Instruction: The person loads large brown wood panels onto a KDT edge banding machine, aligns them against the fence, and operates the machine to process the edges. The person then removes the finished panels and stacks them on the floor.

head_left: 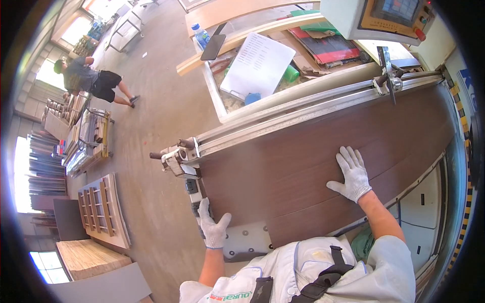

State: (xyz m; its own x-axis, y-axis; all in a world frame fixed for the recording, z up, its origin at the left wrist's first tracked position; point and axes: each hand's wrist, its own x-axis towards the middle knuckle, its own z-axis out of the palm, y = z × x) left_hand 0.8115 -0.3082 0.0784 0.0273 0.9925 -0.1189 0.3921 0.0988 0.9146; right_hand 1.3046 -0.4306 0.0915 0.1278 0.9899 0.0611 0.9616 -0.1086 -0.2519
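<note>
Dark brown boards (293, 166) lie side by side on the machine table, with thin seams running between them. My right hand (352, 177), in a white knit glove, rests flat on the boards with its fingers spread. At their left end is my left hand (213, 230), gloved the same way, its thumb held apart from the fingers. It is beside the metal side rail (196, 199); whether it touches the rail or the board edge I cannot tell. A long aluminium fence (303, 108) runs along the boards' far edge.
A metal stop block (179, 159) sits at the fence's left end, another stop (388, 83) farther right. Beyond the fence are a clipboard with paper (258, 65), a phone (213, 47) and a water bottle (200, 35). A control panel (394, 20) hangs upper right. Another person (93, 81) walks at far left.
</note>
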